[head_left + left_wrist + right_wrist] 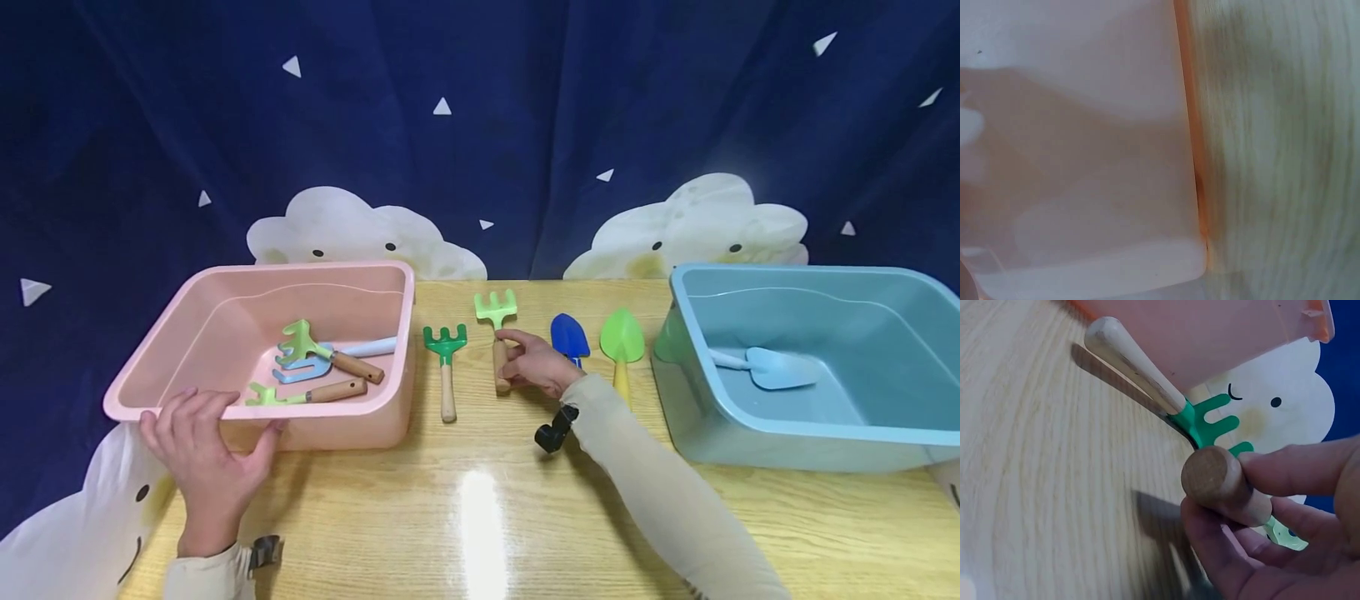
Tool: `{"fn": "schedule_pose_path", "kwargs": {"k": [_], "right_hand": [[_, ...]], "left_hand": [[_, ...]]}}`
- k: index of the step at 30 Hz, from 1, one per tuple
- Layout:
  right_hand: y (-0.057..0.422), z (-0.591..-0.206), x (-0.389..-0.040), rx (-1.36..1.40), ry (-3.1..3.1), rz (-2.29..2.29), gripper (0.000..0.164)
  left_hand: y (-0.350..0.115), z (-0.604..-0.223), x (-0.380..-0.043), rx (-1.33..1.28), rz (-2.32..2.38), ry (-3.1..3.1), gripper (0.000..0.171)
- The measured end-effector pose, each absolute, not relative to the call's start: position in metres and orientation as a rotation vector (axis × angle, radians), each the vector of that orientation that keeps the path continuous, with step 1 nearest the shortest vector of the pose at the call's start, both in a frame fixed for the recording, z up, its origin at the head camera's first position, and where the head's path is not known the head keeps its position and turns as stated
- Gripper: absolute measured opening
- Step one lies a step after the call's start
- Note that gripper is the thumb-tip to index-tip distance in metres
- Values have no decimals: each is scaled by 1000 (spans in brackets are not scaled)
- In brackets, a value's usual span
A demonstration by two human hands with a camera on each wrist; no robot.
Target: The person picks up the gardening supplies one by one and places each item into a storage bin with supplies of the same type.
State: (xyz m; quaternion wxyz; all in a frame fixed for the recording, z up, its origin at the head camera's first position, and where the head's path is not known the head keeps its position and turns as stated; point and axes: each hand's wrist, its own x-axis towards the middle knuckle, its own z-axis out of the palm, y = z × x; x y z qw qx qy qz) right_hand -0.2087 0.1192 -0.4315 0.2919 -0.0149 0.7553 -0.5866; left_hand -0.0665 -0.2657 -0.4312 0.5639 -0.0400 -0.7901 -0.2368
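My right hand (pixel 542 364) pinches the wooden handle of a light green toy rake (pixel 496 310) between thumb and fingers. In the right wrist view the round butt of that handle (pixel 1210 475) points toward the camera. Just left of it lies a dark green toy rake (pixel 447 367), handle toward me. My left hand (pixel 210 446) grips the near rim of the pink bin (pixel 390 417), fingers hooked over it and thumb along the outer wall. Inside the bin lie two light green rakes (pixel 337 390) and a light blue rake (pixel 300 371).
Right of my right hand lie a blue shovel (pixel 570 335), partly covered by the wrist, and a green shovel with a yellow handle (pixel 622 337). A blue bin (pixel 678 408) at the right holds a light blue shovel (pixel 780 369). Behind the wooden table (pixel 375 517) hangs a dark blue curtain (pixel 517 150).
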Motion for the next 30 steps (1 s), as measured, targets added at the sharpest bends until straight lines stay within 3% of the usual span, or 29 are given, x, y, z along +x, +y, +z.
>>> {"fn": "schedule_pose_path", "kwargs": {"k": [10, 30], "right_hand": [[134, -410, -222, -143, 2054, -1550, 78], [113, -353, -251, -234, 2138, -1527, 77]], "left_hand": [[-259, -424, -65, -102, -571, -1868, 70], [-258, -421, -65, -101, -556, -1857, 67]]}}
